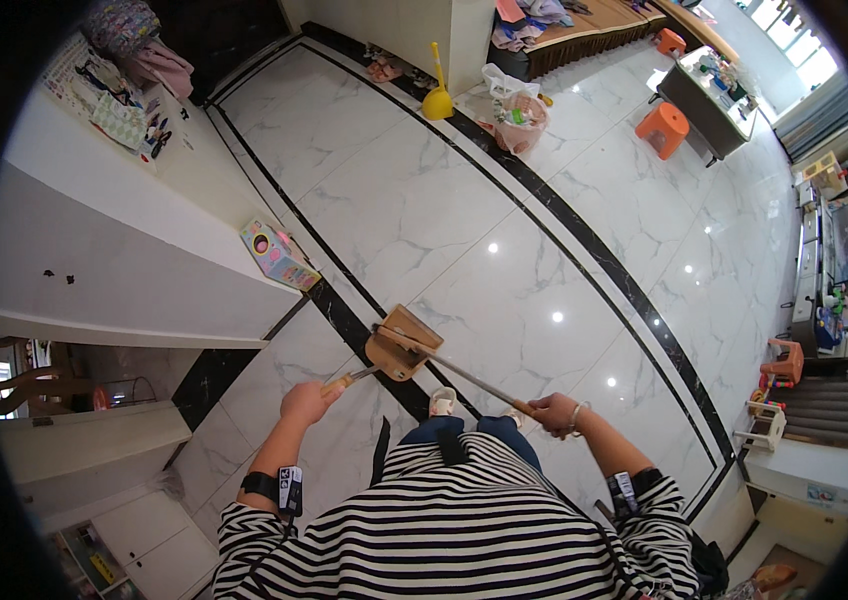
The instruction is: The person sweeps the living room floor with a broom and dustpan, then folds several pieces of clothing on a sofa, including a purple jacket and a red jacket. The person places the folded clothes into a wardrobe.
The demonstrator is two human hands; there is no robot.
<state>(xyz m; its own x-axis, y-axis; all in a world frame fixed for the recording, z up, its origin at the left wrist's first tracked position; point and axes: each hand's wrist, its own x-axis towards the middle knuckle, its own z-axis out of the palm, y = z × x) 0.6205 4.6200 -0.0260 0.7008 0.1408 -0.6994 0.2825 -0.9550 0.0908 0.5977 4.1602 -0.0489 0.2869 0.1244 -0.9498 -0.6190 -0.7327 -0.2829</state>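
Note:
My left hand point(305, 405) grips the wooden end of a handle on a tan dustpan point(396, 365). In my right hand point(560, 414) is the long handle of a broom point(484, 387), wood at the grip and metal along the shaft. Its brown head point(403, 341) lies across the dustpan; the bristles are hard to make out. Both tools are in front of my feet, over the black border strip of the white marble-patterned floor point(424, 240). Whether the pan holds any dirt cannot be seen.
At left, a colourful box point(279, 255) stands by a white cabinet point(139, 247). Farther off are a yellow long-handled scoop point(437, 101), plastic bags point(520, 112) on the floor, an orange stool point(662, 129) and a low table point(705, 112). A small chair point(765, 427) stands at right.

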